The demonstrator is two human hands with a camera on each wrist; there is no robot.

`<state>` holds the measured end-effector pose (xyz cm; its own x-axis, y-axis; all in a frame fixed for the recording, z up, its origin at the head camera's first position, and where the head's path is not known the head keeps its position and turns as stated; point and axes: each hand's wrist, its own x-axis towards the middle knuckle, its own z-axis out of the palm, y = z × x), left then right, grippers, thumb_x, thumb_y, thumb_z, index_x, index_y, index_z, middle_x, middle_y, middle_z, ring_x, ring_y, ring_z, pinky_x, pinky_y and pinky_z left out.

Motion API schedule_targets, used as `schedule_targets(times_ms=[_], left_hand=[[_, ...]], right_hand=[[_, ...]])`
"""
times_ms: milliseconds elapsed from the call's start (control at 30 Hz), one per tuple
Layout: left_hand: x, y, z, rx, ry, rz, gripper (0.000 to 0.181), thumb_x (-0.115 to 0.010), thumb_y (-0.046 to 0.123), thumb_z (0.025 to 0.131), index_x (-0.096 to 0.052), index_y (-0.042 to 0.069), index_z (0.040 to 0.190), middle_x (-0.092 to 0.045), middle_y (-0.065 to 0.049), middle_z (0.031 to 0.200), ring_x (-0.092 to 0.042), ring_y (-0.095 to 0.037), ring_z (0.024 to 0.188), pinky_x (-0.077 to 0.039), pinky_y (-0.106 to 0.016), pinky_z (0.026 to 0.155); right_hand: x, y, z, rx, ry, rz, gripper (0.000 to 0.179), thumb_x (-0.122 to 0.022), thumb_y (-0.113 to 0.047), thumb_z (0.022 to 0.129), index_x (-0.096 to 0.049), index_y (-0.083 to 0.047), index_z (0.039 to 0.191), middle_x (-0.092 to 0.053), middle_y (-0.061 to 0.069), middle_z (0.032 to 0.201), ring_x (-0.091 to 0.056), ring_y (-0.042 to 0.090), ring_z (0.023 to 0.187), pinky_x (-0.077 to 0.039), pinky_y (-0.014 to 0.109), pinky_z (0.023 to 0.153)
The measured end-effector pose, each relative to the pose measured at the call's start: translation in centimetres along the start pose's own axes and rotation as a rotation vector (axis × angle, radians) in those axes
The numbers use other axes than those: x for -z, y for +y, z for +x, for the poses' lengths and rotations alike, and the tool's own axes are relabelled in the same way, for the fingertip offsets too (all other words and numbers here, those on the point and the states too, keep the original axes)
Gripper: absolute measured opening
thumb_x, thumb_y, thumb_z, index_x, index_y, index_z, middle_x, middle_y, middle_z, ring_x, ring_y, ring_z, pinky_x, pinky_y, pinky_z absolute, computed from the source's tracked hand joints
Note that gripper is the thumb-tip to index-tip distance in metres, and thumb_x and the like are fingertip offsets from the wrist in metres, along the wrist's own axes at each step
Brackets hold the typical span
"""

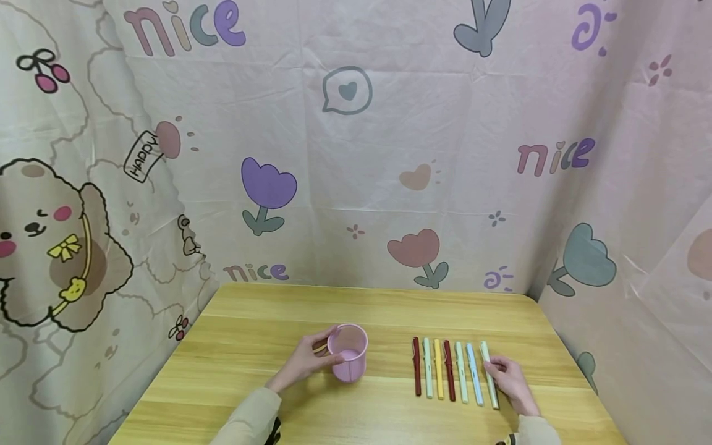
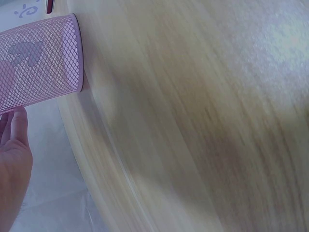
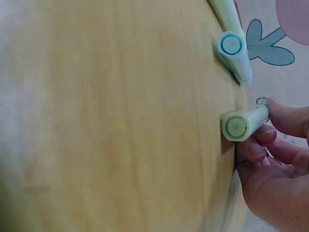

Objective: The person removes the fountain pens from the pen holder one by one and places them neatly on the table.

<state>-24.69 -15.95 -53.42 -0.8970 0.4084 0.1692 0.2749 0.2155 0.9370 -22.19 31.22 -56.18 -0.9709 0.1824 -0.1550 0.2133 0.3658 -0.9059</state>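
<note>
A pink mesh pen holder stands upright near the middle of the wooden table, its mouth facing up and nothing visible inside. My left hand grips its left side, thumb at the front near the rim and fingers behind, partly hidden. In the left wrist view the mesh wall lies just past the fingertips. To the right, my right hand pinches a pale green pen, the rightmost of a row. The right wrist view shows its round end close over the wood, thumb and fingers on the barrel.
Left of the held pen lie a light blue pen, a pale green pen, a dark red pen, a yellow pen and more, side by side. A patterned curtain hangs behind the table.
</note>
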Motion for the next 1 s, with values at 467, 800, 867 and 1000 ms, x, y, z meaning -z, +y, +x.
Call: schedule_targets(times_ms=[467,800,867,1000], left_hand=[[0.00,0.05,0.04,0.005,0.001,0.001,0.079,-0.079,0.013,0.086,-0.037,-0.009,0.149,-0.036,-0.037,0.152,-0.044,-0.054,0.136,-0.048,-0.045,0.111],[0.07,0.10,0.01,0.010,-0.005,0.004,0.079,-0.079,0.014,0.087,-0.037,-0.009,0.149,-0.036,-0.037,0.153,-0.044,-0.054,0.137,-0.048,-0.044,0.111],[0.07,0.08,0.01,0.012,-0.006,0.002,0.079,-0.079,0.014,0.087,-0.036,-0.009,0.149,-0.035,-0.037,0.153,-0.043,-0.054,0.137,-0.048,-0.044,0.111],[0.06,0.06,-0.01,0.013,-0.006,-0.004,0.080,-0.079,0.014,0.086,-0.036,-0.010,0.149,-0.035,-0.037,0.153,-0.043,-0.054,0.137,-0.048,-0.044,0.112]], right_hand=[[-0.18,0.53,0.53,0.065,0.019,-0.159,0.035,-0.061,-0.008,0.097,-0.058,0.020,0.117,-0.067,0.020,0.098,-0.056,0.010,0.083,-0.049,0.015,0.068],[-0.48,0.06,0.31,0.076,0.045,-0.205,0.032,-0.061,-0.007,0.093,-0.060,0.019,0.113,-0.064,0.013,0.091,-0.053,0.013,0.082,-0.045,0.016,0.065],[-0.54,-0.04,0.28,0.077,0.049,-0.208,0.032,-0.062,-0.006,0.093,-0.060,0.018,0.112,-0.063,0.011,0.089,-0.052,0.013,0.081,-0.044,0.016,0.064],[-0.64,-0.18,0.24,0.071,0.052,-0.225,0.032,-0.064,-0.007,0.092,-0.060,0.018,0.112,-0.060,0.009,0.086,-0.050,0.013,0.079,-0.043,0.017,0.062]])
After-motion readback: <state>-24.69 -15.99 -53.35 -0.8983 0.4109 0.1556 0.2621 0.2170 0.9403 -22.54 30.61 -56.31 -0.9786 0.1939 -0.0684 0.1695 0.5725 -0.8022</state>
